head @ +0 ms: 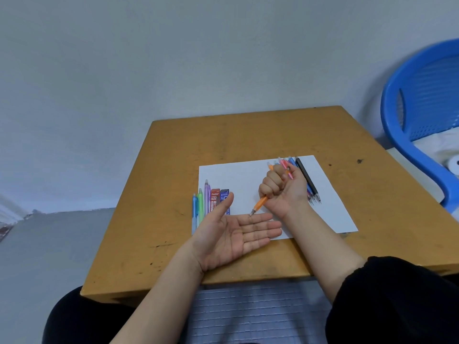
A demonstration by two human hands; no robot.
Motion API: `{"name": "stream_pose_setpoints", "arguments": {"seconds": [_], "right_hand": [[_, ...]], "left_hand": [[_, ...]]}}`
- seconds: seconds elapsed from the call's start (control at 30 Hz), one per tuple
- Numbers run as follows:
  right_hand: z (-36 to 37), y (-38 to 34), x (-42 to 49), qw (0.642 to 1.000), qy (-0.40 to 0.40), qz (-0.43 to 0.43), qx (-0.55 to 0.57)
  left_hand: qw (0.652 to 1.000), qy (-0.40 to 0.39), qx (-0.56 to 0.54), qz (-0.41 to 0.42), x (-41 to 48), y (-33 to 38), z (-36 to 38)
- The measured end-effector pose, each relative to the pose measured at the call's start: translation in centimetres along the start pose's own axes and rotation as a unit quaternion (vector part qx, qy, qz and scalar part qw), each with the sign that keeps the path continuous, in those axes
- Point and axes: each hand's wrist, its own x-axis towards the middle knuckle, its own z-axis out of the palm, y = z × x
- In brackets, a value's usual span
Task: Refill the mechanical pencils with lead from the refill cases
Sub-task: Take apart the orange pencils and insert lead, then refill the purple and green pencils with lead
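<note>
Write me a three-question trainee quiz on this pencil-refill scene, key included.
1. True or false: the right hand grips the orange mechanical pencil in a fist.
2. The left hand is: A) pinching a lead B) open, palm up C) curled into a fist.
3. Fill in: the red refill case and the blue refill case lie on the white ____.
Key: 1 true; 2 B; 3 paper.

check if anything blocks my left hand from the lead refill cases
Nothing visible does: the left hand lies open, palm up, just before the red refill case and blue refill case, its thumb crossing them in view.
</note>
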Motion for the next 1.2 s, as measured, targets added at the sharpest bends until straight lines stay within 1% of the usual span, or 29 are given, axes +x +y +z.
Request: {"name": "stream_pose_setpoints", "arguments": {"seconds": [0.3, 0.63, 0.97, 1.07, 1.2], "right_hand": [[0.0, 0.1, 0.0, 1.0, -0.015, 0.015, 0.0], [0.0, 0.1, -0.1, 0.999, -0.036, 0.007, -0.015], [0.1, 0.1, 0.2, 0.996, -0.077, 0.023, -0.039], [0.3, 0.0, 0.1, 0.993, -0.095, 0.03, -0.057], [0.4, 0.1, -0.2, 0.988, -0.114, 0.034, -0.095]], "left_hand": [[1.0, 0.009, 0.002, 0.004, -0.1, -0.1, 0.1], [1.0, 0.013, -0.002, 0.005, -0.2, -0.1, 0.4], [0.998, 0.05, -0.006, 0.023, -0.4, -0.3, 1.2], [0.997, 0.068, 0.001, 0.043, -0.5, -0.5, 1.4], [0.99, 0.115, 0.011, 0.085, -0.3, -0.9, 1.7]]}}
